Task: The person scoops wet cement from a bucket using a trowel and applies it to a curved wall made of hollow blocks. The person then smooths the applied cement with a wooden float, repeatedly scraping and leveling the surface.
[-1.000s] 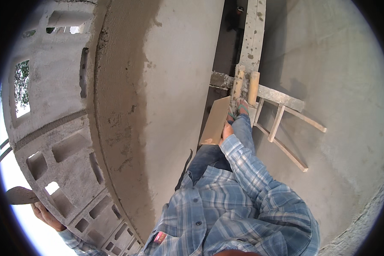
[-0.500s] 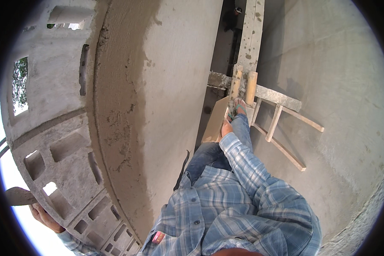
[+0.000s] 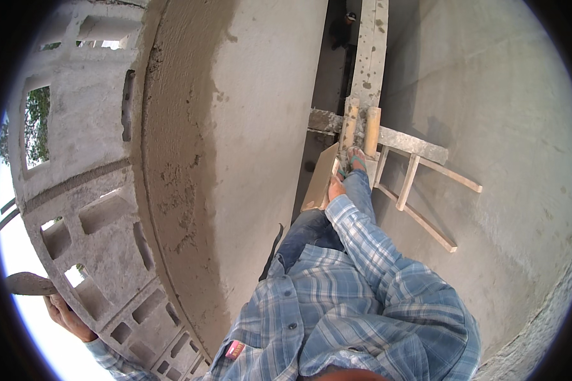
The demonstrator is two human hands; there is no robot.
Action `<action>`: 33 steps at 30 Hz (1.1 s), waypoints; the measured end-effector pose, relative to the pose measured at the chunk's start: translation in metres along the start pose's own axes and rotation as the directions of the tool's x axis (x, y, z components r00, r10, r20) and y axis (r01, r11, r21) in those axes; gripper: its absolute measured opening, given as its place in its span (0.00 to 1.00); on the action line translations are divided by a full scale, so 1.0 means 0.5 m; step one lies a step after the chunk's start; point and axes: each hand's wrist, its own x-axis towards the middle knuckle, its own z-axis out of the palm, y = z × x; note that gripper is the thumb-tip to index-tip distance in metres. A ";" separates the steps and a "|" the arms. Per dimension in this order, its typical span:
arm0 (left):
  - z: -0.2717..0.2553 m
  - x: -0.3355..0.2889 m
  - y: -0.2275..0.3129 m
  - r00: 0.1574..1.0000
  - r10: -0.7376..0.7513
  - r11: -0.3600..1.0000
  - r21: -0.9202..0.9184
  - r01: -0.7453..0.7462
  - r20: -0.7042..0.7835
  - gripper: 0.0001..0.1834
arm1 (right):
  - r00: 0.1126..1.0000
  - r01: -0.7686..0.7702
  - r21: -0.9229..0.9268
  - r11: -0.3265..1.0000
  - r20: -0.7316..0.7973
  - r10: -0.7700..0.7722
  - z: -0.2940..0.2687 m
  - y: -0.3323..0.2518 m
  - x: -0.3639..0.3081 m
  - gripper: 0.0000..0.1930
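At the far left, my left hand [image 3: 70,319] is closed round a trowel [image 3: 29,284] with a rounded, mortar-grey blade. It is out past the edge of a grey perforated block wall [image 3: 89,120], against bright sky. My right hand [image 3: 335,188] grips the edge of a flat tan board [image 3: 321,176], which is tilted in front of my legs. Most of those fingers are hidden behind the board. Between the block wall and a smoother pale wall face [image 3: 273,82] runs a band of damp brown mortar [image 3: 181,146], rough in its middle.
My sandalled feet [image 3: 357,159] rest on a narrow, mortar-spattered plank [image 3: 370,63] high up. Bamboo poles [image 3: 372,130] and a concrete crosspiece [image 3: 413,145] lie beside them. A wooden frame [image 3: 408,184] stands to the right. Far below, a person [image 3: 342,30] stands in a dark gap.
My left hand and the trowel have shifted slightly, the blade now a little higher and flatter. The view has turned a little. The board stays in my right hand.
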 end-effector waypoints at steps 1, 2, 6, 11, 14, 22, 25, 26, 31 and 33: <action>0.007 0.004 0.022 1.000 0.008 1.000 0.008 -0.008 0.001 0.18 | 1.000 -0.001 0.016 1.000 -0.011 0.001 0.006 0.041 0.024 0.22; 0.026 0.005 0.041 1.000 0.017 1.000 0.002 -0.017 -0.001 0.18 | 1.000 0.003 0.030 1.000 -0.029 -0.002 0.009 0.065 0.038 0.22; 0.028 -0.008 0.031 1.000 0.023 0.999 0.044 -0.023 -0.015 0.18 | 0.991 0.133 -0.247 0.960 0.049 -0.125 -0.027 -0.053 -0.038 0.23; 0.015 0.001 0.021 1.000 0.017 0.999 0.034 -0.017 0.013 0.18 | 1.000 -0.009 -0.272 0.962 0.011 0.012 -0.033 -0.070 -0.039 0.24; 0.016 0.000 0.020 1.000 -0.001 1.000 0.004 0.001 0.023 0.18 | 1.000 0.012 -0.201 0.980 -0.011 -0.014 -0.032 -0.076 -0.047 0.23; 0.013 0.001 0.031 1.000 -0.011 1.000 0.023 0.011 -0.015 0.19 | 0.994 -0.079 0.057 0.995 0.077 0.074 -0.023 -0.025 -0.033 0.21; 0.024 0.000 0.020 0.999 -0.034 0.999 0.036 0.035 -0.030 0.20 | 0.991 -0.099 -0.024 0.995 0.086 0.101 -0.042 0.046 -0.014 0.21; 0.025 -0.002 0.015 0.998 -0.038 0.999 0.035 0.039 -0.043 0.20 | 0.992 -0.083 -0.174 0.981 0.076 0.098 -0.047 0.053 -0.012 0.21; 0.025 -0.004 0.005 0.998 -0.053 0.998 0.028 0.054 -0.045 0.22 | 0.985 -0.133 -0.082 0.988 0.096 0.141 -0.070 -0.065 -0.092 0.19; 0.019 -0.009 0.007 0.998 -0.051 0.998 0.024 0.053 -0.045 0.23 | 0.989 -0.103 -0.093 0.990 0.095 0.112 -0.073 -0.078 -0.096 0.19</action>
